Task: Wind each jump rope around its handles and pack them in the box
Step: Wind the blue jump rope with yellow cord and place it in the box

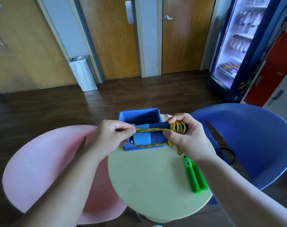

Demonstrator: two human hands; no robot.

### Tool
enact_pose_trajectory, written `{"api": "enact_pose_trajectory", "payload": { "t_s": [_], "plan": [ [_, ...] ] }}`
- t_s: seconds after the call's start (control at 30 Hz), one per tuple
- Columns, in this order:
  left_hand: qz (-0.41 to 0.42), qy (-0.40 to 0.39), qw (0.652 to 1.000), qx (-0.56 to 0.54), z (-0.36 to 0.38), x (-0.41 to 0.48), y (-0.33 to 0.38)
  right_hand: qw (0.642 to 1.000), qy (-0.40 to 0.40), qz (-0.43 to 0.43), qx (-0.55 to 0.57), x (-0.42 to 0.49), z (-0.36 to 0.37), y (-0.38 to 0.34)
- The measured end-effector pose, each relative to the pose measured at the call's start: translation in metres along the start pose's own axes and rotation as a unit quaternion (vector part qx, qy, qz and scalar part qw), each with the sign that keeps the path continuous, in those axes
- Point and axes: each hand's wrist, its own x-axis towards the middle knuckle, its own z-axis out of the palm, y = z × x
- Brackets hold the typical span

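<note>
**Mostly hidden ends: rope half wound on the blue handles**

Only partly can the blue handles (148,139) be seen. The pair lies side by side in the middle of the frame, held over the near side of the blue box (139,114), with the long axis running left to right across the picture. Their pale blue ends point to the left; the dark blue ends on the right vanish under coils of orange-and-green rope (178,127) and under the right hand (187,136).

That hand grips the wound end, fingers curled over the coils and thumb pressed on the dark blue foam. The left hand (112,135) pinches a single strand between thumb and forefinger at the pale blue end; its other fingers are tucked in. One strand runs straight across the top of the handles between the hands, and a loop hangs below the right hand.

The handles cover the box's near wall, and I cannot tell what is inside it. A bit of pink cord (167,115) peeps out behind the right fingers.

Lower right on the pale green desk (147,185), the green handles (195,177) lie side by side, pointing up the frame; the right forearm cuts off whatever rope they carry.
</note>
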Motion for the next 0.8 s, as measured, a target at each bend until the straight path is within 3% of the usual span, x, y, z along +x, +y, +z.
{"api": "enact_pose_trajectory", "payload": {
  "t_s": [0.13,0.27,0.4,0.63,0.8],
  "plan": [
    [-0.015,0.0,0.999,0.032,0.002,0.0,0.001,1.0,-0.017,0.003,-0.015,0.001,-0.002,-0.003],
    [0.141,0.045,0.974,0.169,0.008,-0.005,0.006,0.998,-0.045,0.011,-0.044,0.002,-0.003,-0.005],
    [0.24,-0.052,0.94,0.237,0.019,-0.002,0.014,0.998,-0.04,0.007,-0.046,0.002,0.0,-0.006],
    [0.255,-0.195,0.892,0.317,0.037,0.024,0.034,0.998,-0.054,-0.002,-0.039,-0.004,0.003,-0.007],
    [0.176,-0.219,0.912,0.297,0.032,0.043,0.047,0.998,-0.058,0.015,0.002,-0.01,0.002,-0.007]
  ]
}}
